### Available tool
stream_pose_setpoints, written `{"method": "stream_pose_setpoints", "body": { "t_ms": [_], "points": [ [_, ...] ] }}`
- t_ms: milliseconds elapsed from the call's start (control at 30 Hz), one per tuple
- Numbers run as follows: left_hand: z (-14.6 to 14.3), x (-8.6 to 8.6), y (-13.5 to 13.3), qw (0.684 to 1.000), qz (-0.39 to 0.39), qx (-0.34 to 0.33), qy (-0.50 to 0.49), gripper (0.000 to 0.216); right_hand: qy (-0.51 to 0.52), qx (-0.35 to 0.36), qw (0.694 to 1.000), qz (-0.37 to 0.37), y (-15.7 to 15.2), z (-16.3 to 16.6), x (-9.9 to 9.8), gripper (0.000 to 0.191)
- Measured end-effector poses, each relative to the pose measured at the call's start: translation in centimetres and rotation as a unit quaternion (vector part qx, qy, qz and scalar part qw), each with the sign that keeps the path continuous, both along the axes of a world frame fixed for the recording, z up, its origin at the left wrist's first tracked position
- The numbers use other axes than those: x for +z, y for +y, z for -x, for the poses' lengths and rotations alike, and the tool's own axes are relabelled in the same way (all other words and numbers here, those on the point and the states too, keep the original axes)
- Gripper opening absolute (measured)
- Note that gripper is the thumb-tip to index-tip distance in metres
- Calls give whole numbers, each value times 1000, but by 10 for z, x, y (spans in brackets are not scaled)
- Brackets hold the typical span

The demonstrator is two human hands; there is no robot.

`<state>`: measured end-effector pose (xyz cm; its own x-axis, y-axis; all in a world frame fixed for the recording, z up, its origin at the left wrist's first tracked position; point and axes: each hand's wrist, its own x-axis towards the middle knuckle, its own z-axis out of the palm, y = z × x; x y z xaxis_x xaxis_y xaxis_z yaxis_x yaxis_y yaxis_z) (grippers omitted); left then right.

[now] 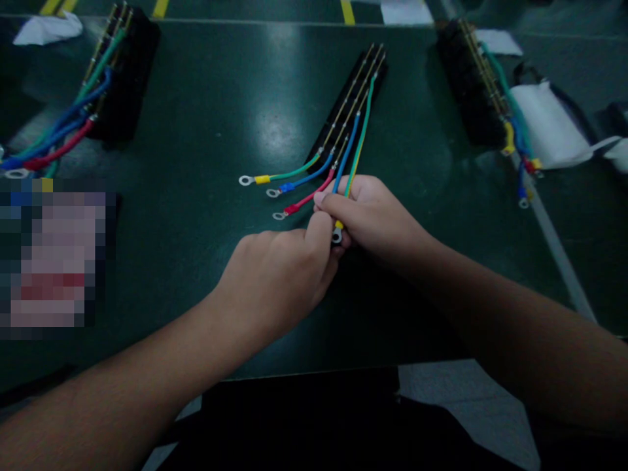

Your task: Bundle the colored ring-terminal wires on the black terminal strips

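Observation:
A black terminal strip (354, 91) lies at an angle in the middle of the dark green table (206, 118). Coloured wires with ring lugs run out of it: a green wire with a yellow sleeve (289, 174), a blue one (307, 180) and a red one (309, 198) lie loose to the left. My right hand (375, 212) is closed around a blue wire (349, 147) and a green-yellow wire (362, 131). My left hand (277, 275) pinches the ring lug (337, 234) at their near end. Both hands touch each other.
A second black strip with coloured wires (112, 72) lies at the far left, a third (478, 85) at the far right beside a white roll (549, 124). White cloth (49, 29) sits at the top left. The table's front edge runs below my forearms.

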<state>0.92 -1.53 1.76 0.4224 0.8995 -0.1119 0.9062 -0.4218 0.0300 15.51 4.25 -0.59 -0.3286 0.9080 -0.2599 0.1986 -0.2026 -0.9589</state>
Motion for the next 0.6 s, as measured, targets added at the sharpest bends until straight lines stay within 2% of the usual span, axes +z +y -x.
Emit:
{"method": "stream_pose_setpoints", "body": {
  "t_ms": [333,600],
  "points": [
    [2,-1,0,999,-37,27,11,29,-24,-3,1000,-13,0,-2,1,27],
    [1,0,0,999,-33,16,30,28,-30,-10,999,-15,-2,-1,3,29]
  ]
}}
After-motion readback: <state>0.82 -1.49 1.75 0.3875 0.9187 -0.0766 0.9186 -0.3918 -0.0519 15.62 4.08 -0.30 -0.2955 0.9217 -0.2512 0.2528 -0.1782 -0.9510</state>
